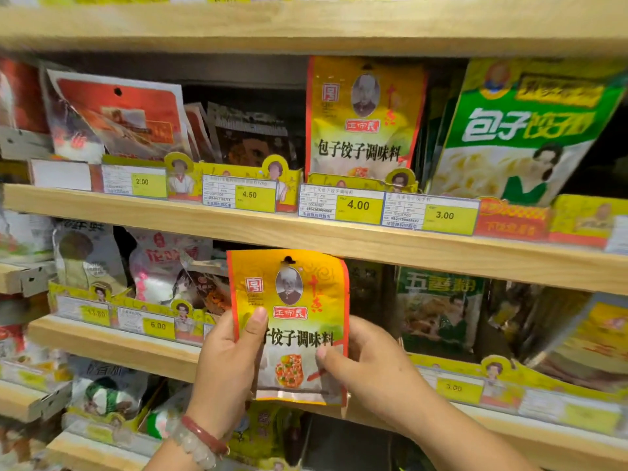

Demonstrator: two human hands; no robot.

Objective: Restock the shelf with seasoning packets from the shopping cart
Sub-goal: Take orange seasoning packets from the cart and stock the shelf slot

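Observation:
I hold a yellow and orange seasoning packet (292, 300) upright in front of the shelves, level with the second wooden shelf board (339, 239). My left hand (227, 365) grips its left edge, thumb across the front. My right hand (370, 365) pinches its lower right edge. A matching yellow packet (363, 117) stands on the shelf above, behind the 4.00 price tag (358, 206). The shopping cart is out of view.
A green and white packet (523, 130) stands right of the matching one, red packets (119, 120) and dark packets (251, 137) to its left. The upper shelf board (306, 32) runs overhead. Lower shelves hold several more packets and yellow price strips (455, 385).

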